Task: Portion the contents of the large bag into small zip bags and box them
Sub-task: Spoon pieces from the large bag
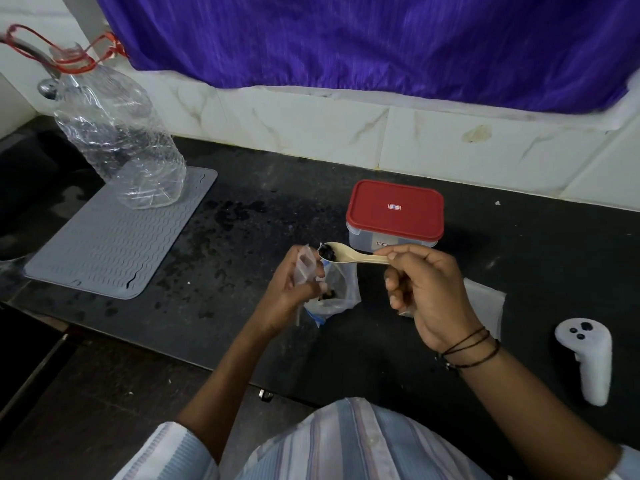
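Mid-scoop, one spoonful headed for a baggie

Frame centre: left hand (294, 289) pinches a small zip bag (304, 268) open, I think, above the large bag (341, 292); right hand (426, 289) grips the loaded spoon (349, 256) level; red-lidded box (394, 214) waits shut behind.

black speckled counter (346, 341) under me, white marble-look tile wall (311, 123) at 12 o'clock, purple curtain (346, 36) above it, dark floor (86, 410) at 8 o'clock.

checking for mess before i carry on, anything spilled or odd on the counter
Yes: dark wet-looking blotches spread over the black counter between the grey mat and the red-lidded box. Nothing else stands out.
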